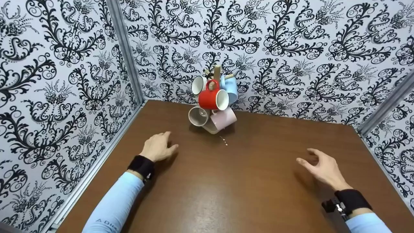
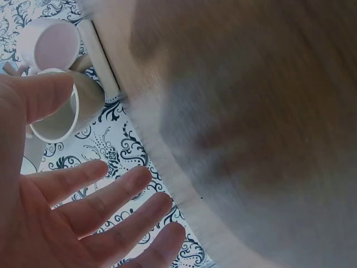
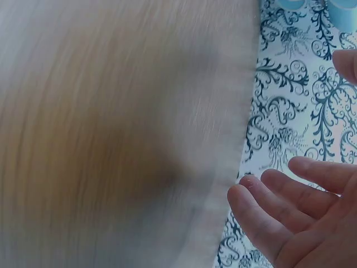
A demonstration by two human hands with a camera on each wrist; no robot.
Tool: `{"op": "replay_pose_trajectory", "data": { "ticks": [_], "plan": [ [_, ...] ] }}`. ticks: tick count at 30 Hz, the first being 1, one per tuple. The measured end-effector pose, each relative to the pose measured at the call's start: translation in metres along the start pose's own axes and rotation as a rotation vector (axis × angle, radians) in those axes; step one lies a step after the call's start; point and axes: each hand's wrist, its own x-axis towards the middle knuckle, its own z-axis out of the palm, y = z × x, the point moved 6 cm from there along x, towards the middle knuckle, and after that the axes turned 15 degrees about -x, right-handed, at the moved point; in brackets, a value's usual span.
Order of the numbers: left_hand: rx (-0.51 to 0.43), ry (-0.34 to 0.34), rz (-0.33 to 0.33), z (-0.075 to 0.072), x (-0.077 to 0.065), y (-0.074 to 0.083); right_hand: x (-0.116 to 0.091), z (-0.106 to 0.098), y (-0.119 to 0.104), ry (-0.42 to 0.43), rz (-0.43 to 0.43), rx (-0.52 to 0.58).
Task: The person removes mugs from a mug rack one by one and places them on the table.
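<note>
My left hand (image 1: 158, 147) is over the left side of the table, fingers spread and relaxed, holding nothing. On the right side my right hand (image 1: 323, 168) hovers with loose fingers, also holding nothing. At the back, a wooden mug tree (image 1: 217, 72) carries several mugs. A red mug (image 1: 208, 99) hangs in front by its handle. Behind it are a white mug (image 1: 198, 85) on the left and a light blue mug (image 1: 230, 89) on the right. Lower down hang a greyish-beige mug (image 1: 198, 116) and a pale pink mug (image 1: 223, 119). The left hand is nearer to the mugs.
The brown wooden table (image 1: 226, 181) reaches back to walls of black-and-white scroll pattern (image 1: 291, 64). Grey metal posts (image 1: 126, 48) stand at the corners. A small patch of light marks (image 1: 223, 140) shows on the table before the mug tree.
</note>
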Motion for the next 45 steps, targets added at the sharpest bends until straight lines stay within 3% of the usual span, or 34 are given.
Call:
{"op": "replay_pose_trajectory", "data": {
  "ticks": [6, 15, 26, 34, 40, 45],
  "plan": [
    [-0.019, -0.013, 0.005, 0.001, 0.001, 0.002, 0.007, 0.003, -0.013, -0.001, 0.005, 0.083],
    [-0.058, 0.021, 0.011, 0.000, 0.004, 0.006, 0.018, 0.010, -0.029, -0.046, 0.035, 0.153],
    [-0.112, 0.058, 0.047, 0.011, 0.007, 0.030, 0.049, 0.003, -0.074, -0.118, 0.042, 0.474],
    [-0.087, -0.014, 0.053, 0.022, 0.008, 0.038, 0.073, 0.005, -0.114, -0.081, 0.015, 0.658],
    [-0.047, -0.116, 0.024, 0.034, 0.002, 0.039, 0.083, 0.016, -0.147, -0.078, 0.007, 0.681],
    [-0.023, -0.140, 0.033, 0.038, 0.001, 0.040, 0.093, 0.026, -0.172, -0.080, -0.007, 0.733]
  ]
}}
